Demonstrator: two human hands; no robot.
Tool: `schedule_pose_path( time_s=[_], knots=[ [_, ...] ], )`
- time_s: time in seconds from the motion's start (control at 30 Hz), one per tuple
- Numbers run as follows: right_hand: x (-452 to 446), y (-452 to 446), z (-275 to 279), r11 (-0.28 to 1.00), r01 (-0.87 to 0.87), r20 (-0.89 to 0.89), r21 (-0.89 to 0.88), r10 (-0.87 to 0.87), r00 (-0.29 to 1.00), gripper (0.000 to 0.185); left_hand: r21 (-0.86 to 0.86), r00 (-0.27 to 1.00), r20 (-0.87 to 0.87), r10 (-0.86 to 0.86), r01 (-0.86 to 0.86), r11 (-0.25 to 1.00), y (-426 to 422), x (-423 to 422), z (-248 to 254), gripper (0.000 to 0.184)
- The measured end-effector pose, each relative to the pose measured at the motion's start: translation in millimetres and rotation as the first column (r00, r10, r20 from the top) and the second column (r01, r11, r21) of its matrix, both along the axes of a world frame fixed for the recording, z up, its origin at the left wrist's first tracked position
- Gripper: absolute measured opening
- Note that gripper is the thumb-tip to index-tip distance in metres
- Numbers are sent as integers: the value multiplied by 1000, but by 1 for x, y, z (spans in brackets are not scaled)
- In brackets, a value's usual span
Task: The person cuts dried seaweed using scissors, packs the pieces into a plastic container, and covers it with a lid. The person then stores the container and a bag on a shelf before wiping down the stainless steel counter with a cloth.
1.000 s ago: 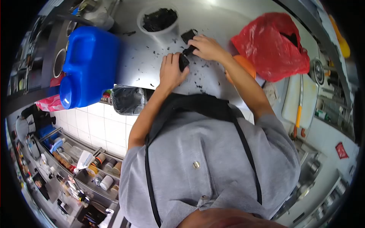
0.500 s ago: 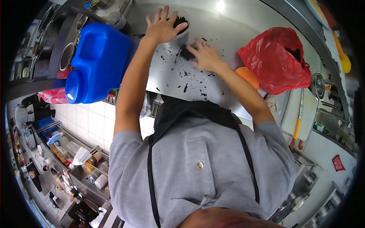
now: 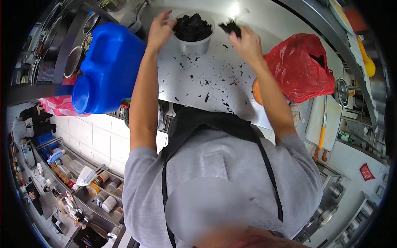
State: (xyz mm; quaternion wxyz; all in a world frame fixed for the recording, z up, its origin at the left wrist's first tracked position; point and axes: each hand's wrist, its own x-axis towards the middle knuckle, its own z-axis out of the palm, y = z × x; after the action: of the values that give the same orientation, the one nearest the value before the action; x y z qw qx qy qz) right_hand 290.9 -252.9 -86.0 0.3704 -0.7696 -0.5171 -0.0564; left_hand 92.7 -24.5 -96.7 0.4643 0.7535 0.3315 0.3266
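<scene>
A whitish round tub (image 3: 194, 48) stands on the steel table, heaped with dark, crinkled dried pieces (image 3: 192, 28) that look like black fungus or seaweed. At its left rim is my left hand (image 3: 159, 32), fingers apart and holding nothing; whether it touches the rim I cannot tell. My right hand (image 3: 249, 44), raised to the right of the tub, pinches a clump of the black dried pieces (image 3: 230, 28). Loose black flakes (image 3: 206, 97) lie scattered over the steel table (image 3: 178, 84) between my forearms.
A big blue jug (image 3: 108, 66) stands at the left. On the right are a red plastic bag (image 3: 300, 68) and an orange round item (image 3: 257, 91) partly behind my forearm. Further right, a long knife with an orange handle (image 3: 322, 136) lies on a cutting board (image 3: 333, 118).
My left hand has moved left off the tub, uncovering the black heap. My right hand has risen from the tabletop, up and to the right, with a clump of black pieces.
</scene>
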Motion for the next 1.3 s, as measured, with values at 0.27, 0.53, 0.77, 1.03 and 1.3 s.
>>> schedule_pose_path(
  time_s=[0.27, 0.53, 0.77, 1.03, 1.3],
  knots=[
    [-62, 135, 6, 470, -18, 218, -883, 442, 870, 30, 224, 849, -520, 98, 25, 974, -14, 24, -16, 56],
    [-51, 147, 32, 151, -90, 21, -984, 611, 791, 35, 39, 833, -546, 90, -82, 996, -28, 11, -4, 45],
    [27, 6, 71, 730, -486, -171, -480, 466, 868, 60, -58, 920, -392, 32, -59, 997, -56, -54, -1, 52],
    [21, -171, -22, 215, -112, 50, -970, 629, 775, 126, -251, 920, -386, -68, -34, 967, -110, -111, 13, 49],
    [-5, -163, -18, 172, 23, 110, -985, 520, 847, 132, -331, 949, -308, -62, -46, 942, -117, -136, 4, 54]
  ],
)
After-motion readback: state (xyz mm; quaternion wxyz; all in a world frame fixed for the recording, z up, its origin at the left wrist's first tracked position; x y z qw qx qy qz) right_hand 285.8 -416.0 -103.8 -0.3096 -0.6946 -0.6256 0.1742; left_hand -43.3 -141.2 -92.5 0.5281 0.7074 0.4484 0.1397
